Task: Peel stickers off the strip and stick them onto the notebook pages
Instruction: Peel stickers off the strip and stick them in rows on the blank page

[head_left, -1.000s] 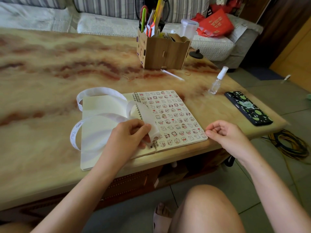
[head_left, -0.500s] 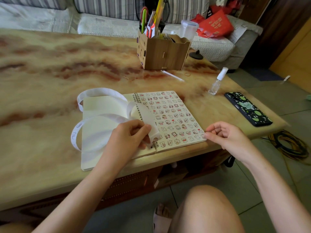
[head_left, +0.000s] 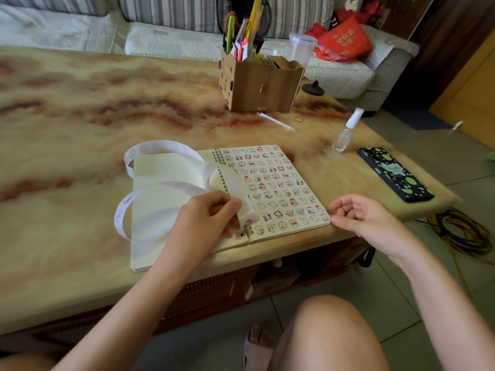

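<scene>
Right page nearly full; left page bare.
My left grip (head_left: 211,218) pinches the sticker strip (head_left: 160,144) over the binding of the spiral notebook (head_left: 281,183); right grip (head_left: 367,218) hangs loose, empty, beside its right edge.

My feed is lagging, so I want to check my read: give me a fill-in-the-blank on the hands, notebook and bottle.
The left hand grips the sticker strip, while the right hand holds ___.
The notebook lies open, and its ___ page is blank.
The clear bottle beside the phone has a ___ cap.
Missing: nothing; left; white.
</scene>
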`<state>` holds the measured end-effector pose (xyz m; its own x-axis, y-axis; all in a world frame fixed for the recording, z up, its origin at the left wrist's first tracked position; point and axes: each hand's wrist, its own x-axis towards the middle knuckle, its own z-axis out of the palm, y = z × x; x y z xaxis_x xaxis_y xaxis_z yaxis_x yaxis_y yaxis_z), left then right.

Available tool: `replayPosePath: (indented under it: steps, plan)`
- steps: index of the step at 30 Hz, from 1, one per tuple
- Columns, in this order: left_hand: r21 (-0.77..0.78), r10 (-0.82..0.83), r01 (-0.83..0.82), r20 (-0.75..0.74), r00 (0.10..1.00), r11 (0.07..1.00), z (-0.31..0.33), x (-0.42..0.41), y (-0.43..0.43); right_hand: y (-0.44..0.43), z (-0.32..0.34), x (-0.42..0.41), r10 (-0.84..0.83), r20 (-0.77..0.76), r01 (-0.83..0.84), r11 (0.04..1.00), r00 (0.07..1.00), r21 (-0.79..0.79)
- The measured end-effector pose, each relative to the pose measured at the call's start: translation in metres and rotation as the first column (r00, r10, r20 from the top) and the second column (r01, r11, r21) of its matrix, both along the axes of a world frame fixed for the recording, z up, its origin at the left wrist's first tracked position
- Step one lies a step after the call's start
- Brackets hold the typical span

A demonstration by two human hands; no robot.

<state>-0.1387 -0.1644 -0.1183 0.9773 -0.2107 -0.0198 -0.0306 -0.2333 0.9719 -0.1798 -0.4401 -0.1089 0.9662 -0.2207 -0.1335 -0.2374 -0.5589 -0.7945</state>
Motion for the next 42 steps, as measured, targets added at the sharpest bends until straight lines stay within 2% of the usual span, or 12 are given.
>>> replayPosePath:
  steps: [5, 10, 14, 21, 28, 31, 33, 36, 42]
  plan:
    - [-0.018, 0.003, -0.003, 0.004, 1.000, 1.000, 0.003, -0.001, 0.001, 0.002, 0.011, -0.002, 0.011, -0.009, -0.011, 1.000, 1.000, -0.005]
    - [-0.043, 0.028, -0.027, 0.025, 0.999, 0.999, 0.007, -0.001, 0.006, 0.016, 0.029, 0.001, -0.025, 0.095, 0.026, 1.000, 0.995, -0.002]
    - [-0.105, 0.036, -0.031, 0.043, 0.998, 0.994, 0.015, 0.001, 0.015, 0.052, 0.038, 0.010, 0.045, 0.163, -0.054, 0.997, 0.986, 0.052]
    - [-0.183, 0.100, -0.094, 0.024, 0.995, 0.979, 0.024, 0.010, 0.035, 0.131, 0.041, 0.035, 0.260, 0.271, -0.304, 0.943, 0.927, 0.134]
    - [-0.157, 0.215, -0.198, 0.100, 0.971, 0.968, 0.034, 0.022, 0.057, 0.163, 0.047, 0.051, 0.298, 0.316, -0.366, 0.912, 0.901, 0.183]
    - [-0.031, 0.291, -0.290, 0.155, 0.944, 0.957, 0.031, 0.027, 0.064, 0.169, 0.044, 0.061, 0.234, 0.324, -0.265, 0.963, 0.917, 0.054]
    - [0.106, 0.280, -0.298, 0.151, 0.948, 0.949, 0.028, 0.028, 0.068, 0.171, 0.037, 0.071, 0.201, 0.271, -0.185, 0.979, 0.941, -0.083]
    - [0.238, 0.256, -0.282, 0.136, 0.957, 0.930, 0.022, 0.026, 0.072, 0.180, 0.027, 0.084, 0.219, 0.170, -0.184, 0.963, 0.961, -0.199]
    - [0.308, 0.245, -0.322, 0.263, 0.933, 0.895, 0.022, 0.031, 0.083, 0.210, 0.026, 0.109, 0.235, 0.125, -0.212, 0.962, 0.964, -0.173]
